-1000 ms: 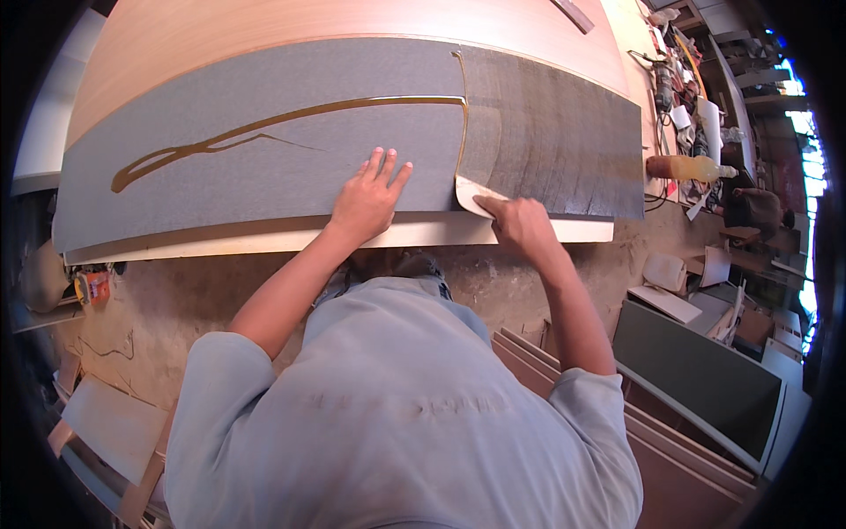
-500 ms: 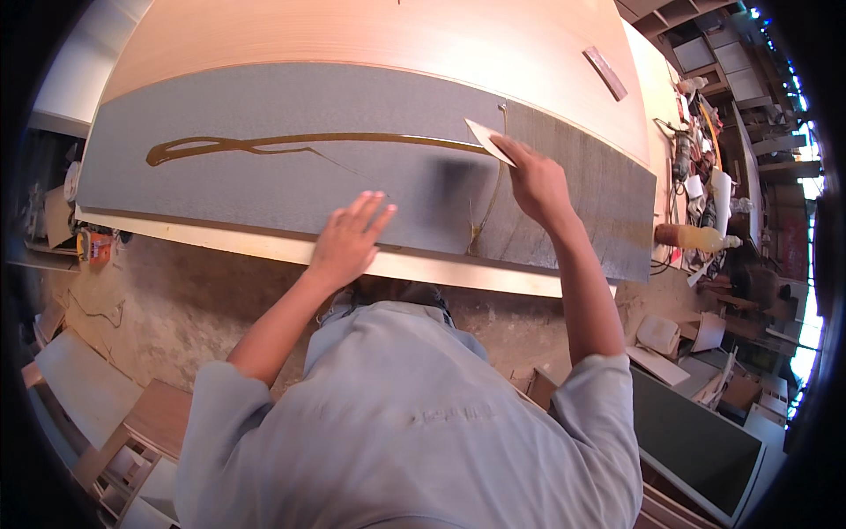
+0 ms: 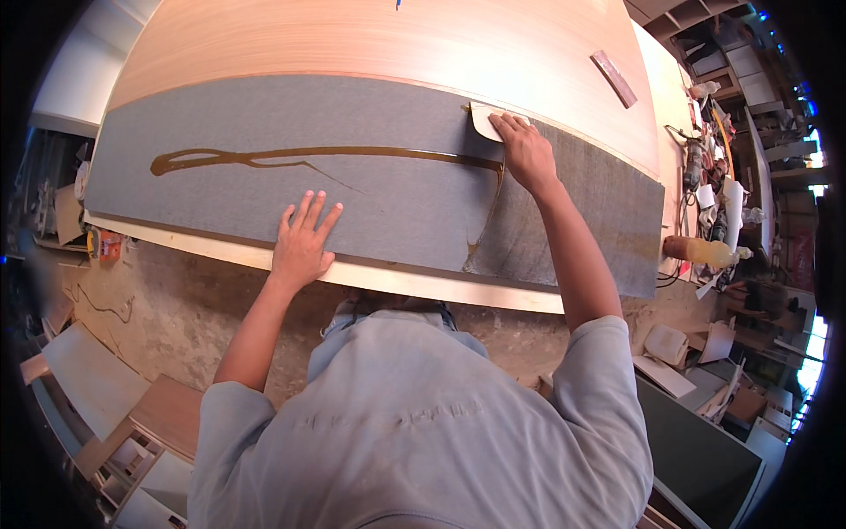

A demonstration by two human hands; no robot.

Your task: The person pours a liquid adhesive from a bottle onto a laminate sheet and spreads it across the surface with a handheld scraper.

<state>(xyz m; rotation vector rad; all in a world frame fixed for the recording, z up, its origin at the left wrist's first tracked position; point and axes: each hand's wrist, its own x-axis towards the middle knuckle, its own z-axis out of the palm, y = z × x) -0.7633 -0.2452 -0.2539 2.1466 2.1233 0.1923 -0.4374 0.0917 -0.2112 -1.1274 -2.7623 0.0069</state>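
A long grey panel (image 3: pixel 405 212) lies across the workbench in front of me. Along its middle runs a looped trail of brown glue (image 3: pixel 352 152), and the panel's right part carries a darker, thin smear of it. My right hand (image 3: pixel 527 157) grips a pale, flat spreader (image 3: pixel 486 122) near the panel's far edge, where the smeared part begins. Fingers spread, my left hand (image 3: pixel 302 240) rests on the panel's near edge, holding nothing.
Behind the panel lies a large light wood sheet (image 3: pixel 335 40) with a small brown block (image 3: pixel 613 78) on it. An amber bottle (image 3: pixel 701 250) and a power tool (image 3: pixel 693 163) sit at the right. Cut boards (image 3: pixel 92 379) lean at lower left.
My right hand has moved the spreader to the far edge of the panel and turned it. My left hand has shifted left and now lies flatter on the near edge.
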